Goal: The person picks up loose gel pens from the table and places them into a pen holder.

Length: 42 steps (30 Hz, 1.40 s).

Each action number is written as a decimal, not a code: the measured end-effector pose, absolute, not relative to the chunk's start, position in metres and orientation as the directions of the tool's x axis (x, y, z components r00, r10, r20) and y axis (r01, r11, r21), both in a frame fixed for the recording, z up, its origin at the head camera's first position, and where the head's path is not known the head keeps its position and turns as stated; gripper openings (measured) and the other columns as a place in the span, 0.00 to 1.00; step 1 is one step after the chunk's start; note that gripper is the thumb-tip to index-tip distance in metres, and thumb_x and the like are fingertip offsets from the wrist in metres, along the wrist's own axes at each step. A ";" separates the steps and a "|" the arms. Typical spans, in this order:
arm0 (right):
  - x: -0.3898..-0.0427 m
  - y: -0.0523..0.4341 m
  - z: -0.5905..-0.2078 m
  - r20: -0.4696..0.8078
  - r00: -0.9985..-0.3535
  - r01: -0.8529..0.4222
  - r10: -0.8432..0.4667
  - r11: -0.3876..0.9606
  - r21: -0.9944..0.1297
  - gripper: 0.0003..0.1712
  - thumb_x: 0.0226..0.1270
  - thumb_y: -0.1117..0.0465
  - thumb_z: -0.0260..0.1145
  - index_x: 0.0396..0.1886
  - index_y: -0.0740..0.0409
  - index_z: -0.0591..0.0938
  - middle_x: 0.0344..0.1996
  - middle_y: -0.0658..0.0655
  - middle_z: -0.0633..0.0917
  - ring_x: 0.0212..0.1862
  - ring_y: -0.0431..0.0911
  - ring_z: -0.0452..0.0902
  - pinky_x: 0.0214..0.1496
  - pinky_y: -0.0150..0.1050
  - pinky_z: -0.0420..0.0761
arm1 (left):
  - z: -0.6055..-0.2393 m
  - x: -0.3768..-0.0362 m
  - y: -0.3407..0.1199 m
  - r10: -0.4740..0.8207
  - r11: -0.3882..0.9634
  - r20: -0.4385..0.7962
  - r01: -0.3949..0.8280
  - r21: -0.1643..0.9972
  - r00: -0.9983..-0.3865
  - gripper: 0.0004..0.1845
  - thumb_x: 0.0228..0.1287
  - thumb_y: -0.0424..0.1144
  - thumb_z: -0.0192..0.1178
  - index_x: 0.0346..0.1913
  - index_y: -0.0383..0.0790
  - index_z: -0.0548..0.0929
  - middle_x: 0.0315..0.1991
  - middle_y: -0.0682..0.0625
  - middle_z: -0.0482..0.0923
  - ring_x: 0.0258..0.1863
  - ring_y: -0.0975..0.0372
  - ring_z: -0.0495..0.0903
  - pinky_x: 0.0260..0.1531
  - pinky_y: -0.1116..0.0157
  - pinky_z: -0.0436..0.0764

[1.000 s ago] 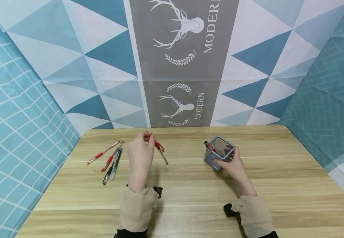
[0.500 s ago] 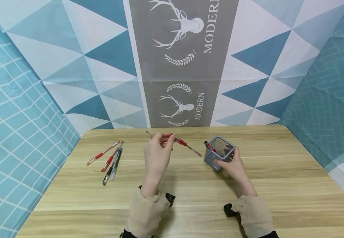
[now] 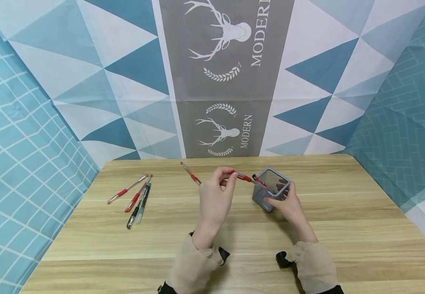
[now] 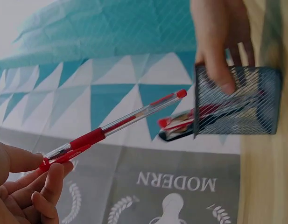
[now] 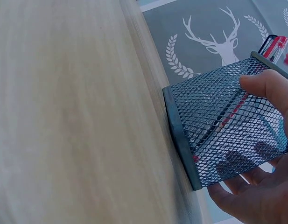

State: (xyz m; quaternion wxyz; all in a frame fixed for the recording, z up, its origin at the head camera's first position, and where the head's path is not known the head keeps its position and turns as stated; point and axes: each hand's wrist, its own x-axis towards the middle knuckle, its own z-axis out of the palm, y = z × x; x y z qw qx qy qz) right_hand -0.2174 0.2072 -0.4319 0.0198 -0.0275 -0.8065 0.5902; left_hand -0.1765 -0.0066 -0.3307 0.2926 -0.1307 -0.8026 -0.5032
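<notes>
My left hand (image 3: 216,200) pinches a red gel pen (image 4: 87,137) near its clip end, between thumb and fingers. The pen's other end points at the mesh pen holder (image 3: 264,200). In the left wrist view that end stops short of the holder's rim, with a gap between. Around the holder's side my right hand (image 3: 291,208) keeps its grip, thumb on the near wall and fingers on the opposite one. The holder (image 5: 214,135) stands on the table. Inside it lean a red pen (image 4: 181,122) and a black pen (image 4: 174,135), their tops above the rim.
Behind my left hand lies another red pen (image 3: 191,173), partly hidden. At the left of the wooden table (image 3: 98,245) lie two red pens, one of them a separate red pen (image 3: 127,189), beside a black pen (image 3: 134,214) and a dark green pen (image 3: 144,200). A patterned cloth (image 3: 223,90) hangs behind.
My left hand has carried the red pen rightward, bringing it close to the holder's opening. The red pen lying behind it has come into view. My right hand and the holder stay put.
</notes>
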 end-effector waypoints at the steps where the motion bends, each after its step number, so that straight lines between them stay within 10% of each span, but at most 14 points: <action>1: -0.217 0.207 -0.432 -0.001 -0.998 0.022 0.069 0.301 -0.953 0.48 0.51 0.63 0.70 0.65 0.59 0.49 0.64 0.64 0.59 0.66 0.59 0.54 0.67 0.52 0.55 | -0.332 -0.176 -0.004 -0.074 0.469 0.607 0.510 0.721 -0.791 0.07 0.60 0.39 0.59 0.36 0.39 0.81 0.27 0.52 0.84 0.21 0.68 0.78 0.15 0.75 0.69; 22: -0.217 0.208 -0.433 0.004 -0.997 0.020 0.074 0.317 -0.948 0.48 0.51 0.61 0.70 0.65 0.59 0.49 0.64 0.66 0.59 0.65 0.60 0.56 0.65 0.53 0.58 | -0.355 -0.178 0.024 0.080 0.700 0.764 0.582 0.414 -0.640 0.06 0.55 0.39 0.64 0.34 0.41 0.82 0.31 0.53 0.83 0.17 0.70 0.74 0.18 0.77 0.68; 42: -0.218 0.209 -0.434 0.023 -0.998 -0.002 0.066 0.311 -0.951 0.48 0.51 0.60 0.71 0.64 0.60 0.50 0.64 0.65 0.59 0.65 0.60 0.55 0.66 0.54 0.56 | -0.362 -0.211 0.045 0.127 0.744 0.707 0.538 0.396 -0.696 0.04 0.55 0.38 0.63 0.32 0.43 0.82 0.28 0.54 0.83 0.23 0.66 0.80 0.23 0.71 0.74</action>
